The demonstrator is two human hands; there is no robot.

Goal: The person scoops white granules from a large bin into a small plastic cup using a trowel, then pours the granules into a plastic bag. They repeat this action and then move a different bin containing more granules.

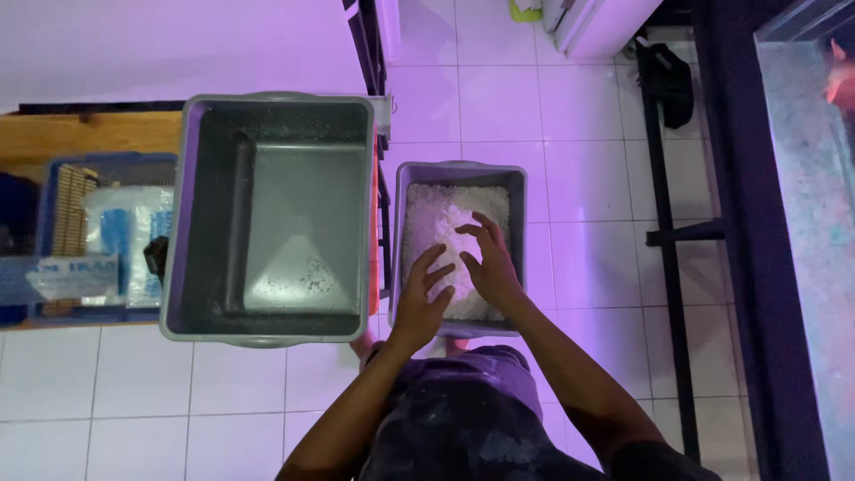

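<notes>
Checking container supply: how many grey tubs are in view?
2. A large grey tub, nearly empty, on the left; a smaller grey tub of white granules beside it, under both hands. None seems hidden.

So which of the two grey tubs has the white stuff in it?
The smaller tub, under both hands; the larger tub beside it holds only a few specks.

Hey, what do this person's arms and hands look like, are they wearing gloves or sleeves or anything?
No gloves: the left hand and right hand are bare, with no rings, watch or bands showing. Both forearms are bare right up to the frame's lower edge, so no sleeves are visible. Purple light tints everything.
</notes>
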